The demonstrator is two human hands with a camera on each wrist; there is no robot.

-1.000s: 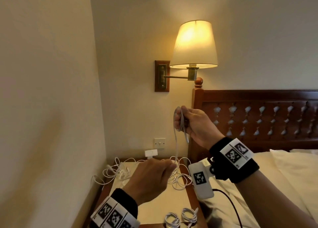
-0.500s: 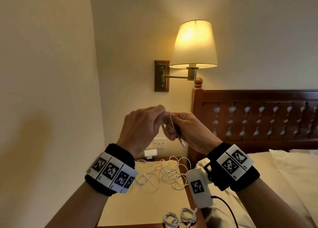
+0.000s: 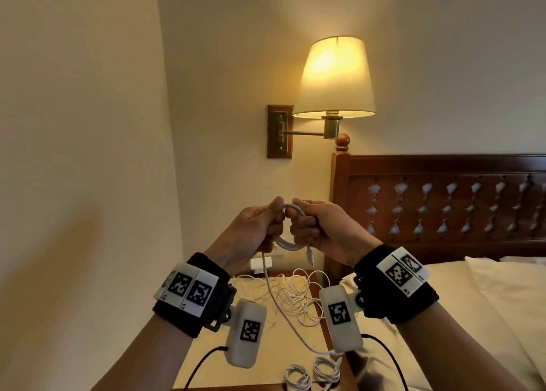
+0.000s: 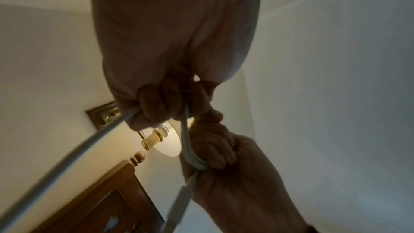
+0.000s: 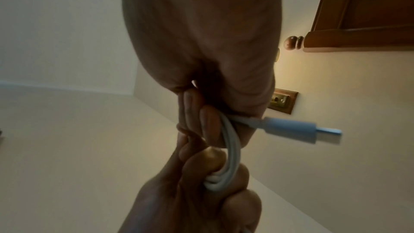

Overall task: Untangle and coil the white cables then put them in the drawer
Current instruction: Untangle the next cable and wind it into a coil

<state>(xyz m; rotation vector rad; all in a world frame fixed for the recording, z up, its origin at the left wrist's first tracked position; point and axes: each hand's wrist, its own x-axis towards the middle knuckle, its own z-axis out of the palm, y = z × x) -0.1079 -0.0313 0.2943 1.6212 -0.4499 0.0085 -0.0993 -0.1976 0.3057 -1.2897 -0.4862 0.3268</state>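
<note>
Both hands are raised in front of the wall, knuckle to knuckle, around a small coil of white cable (image 3: 291,244). My left hand (image 3: 260,228) pinches the coil's top between thumb and fingers, and my right hand (image 3: 313,226) grips its other side. The coil's loops (image 5: 230,148) run between the two fists, and its plug (image 5: 291,128) sticks out of my right hand. The cable's loose tail (image 3: 283,311) hangs from my left hand to the nightstand (image 3: 165,370). A tangle of thin white cables (image 3: 298,294) lies at the nightstand's back. Two coiled white cables (image 3: 310,374) rest at its front edge.
A lit wall lamp (image 3: 334,77) hangs above the hands. The dark wooden headboard (image 3: 443,201) and the bed with white pillows (image 3: 487,296) are on the right. A bare wall stands close on the left. A white adapter (image 3: 261,263) sits in the wall socket behind the nightstand.
My left hand rose from the nightstand to meet the right hand, and both then dropped a little. A loop of the cable now forms a small coil between the hands.
</note>
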